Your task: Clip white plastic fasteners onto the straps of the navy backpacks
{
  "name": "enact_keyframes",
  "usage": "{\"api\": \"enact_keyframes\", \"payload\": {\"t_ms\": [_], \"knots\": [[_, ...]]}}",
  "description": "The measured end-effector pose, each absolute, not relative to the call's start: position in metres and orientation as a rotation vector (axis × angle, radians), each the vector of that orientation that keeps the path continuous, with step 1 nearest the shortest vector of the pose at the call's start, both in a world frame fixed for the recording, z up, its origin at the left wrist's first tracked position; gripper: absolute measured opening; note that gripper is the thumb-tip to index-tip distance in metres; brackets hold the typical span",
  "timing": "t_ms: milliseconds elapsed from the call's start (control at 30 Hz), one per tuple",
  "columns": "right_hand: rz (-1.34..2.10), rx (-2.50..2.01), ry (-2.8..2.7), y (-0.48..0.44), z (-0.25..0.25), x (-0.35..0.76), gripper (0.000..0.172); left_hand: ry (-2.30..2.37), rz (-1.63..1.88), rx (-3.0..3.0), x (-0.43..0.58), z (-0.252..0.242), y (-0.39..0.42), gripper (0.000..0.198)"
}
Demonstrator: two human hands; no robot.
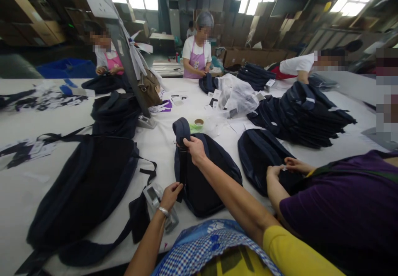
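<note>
A dark navy backpack point(207, 172) lies on the white table point(161, 143) in front of me. My right hand point(195, 149) is closed around its shoulder strap point(182, 141) near the top, where the strap loops upward. My left hand point(171, 194) pinches the lower end of the same strap, pulling it straight. A bracelet sits on my left wrist. A small grey device point(154, 198) in clear plastic lies just left of my left hand.
Several dark backpacks point(83, 189) lie spread on my left, and a stack point(306, 114) stands at the right. A person in purple point(338, 209) works on another bag beside me. A tape roll point(198, 122), plastic bags point(238, 95), a slanted board stand point(130, 66) and other workers are further back.
</note>
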State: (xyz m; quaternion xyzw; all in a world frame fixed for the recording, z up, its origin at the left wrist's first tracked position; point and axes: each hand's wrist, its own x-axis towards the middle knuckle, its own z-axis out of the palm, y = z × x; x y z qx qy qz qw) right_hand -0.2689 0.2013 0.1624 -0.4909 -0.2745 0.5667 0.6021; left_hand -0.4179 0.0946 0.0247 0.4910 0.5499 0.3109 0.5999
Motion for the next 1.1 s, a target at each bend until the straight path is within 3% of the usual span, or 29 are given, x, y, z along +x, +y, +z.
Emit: {"api": "enact_keyframes", "payload": {"t_ms": [167,367,567,733,867,1100], "knots": [[1.4,-1.204,-0.571,0.2,0.148,-0.266,0.014,1.275,0.658,1.117,-0.412,-0.001,0.083,0.044],[1.561,-1.153,-0.64,0.195,0.152,-0.26,0.018,1.271,0.659,1.138,-0.416,-0.005,0.092,0.038],[1.642,-1.088,-0.648,0.185,0.159,-0.25,0.014,1.047,0.541,1.185,-0.419,0.012,0.111,0.069],[1.676,-1.052,-0.608,0.174,0.164,-0.246,0.017,0.828,0.361,1.242,-0.412,0.017,0.125,0.053],[1.7,-1.042,-0.606,0.165,0.168,-0.239,0.017,0.868,0.414,1.383,-0.408,0.015,0.13,0.037],[1.698,-1.015,-0.596,0.161,0.164,-0.225,0.013,0.916,0.496,1.344,-0.407,0.037,0.133,0.043]]}}
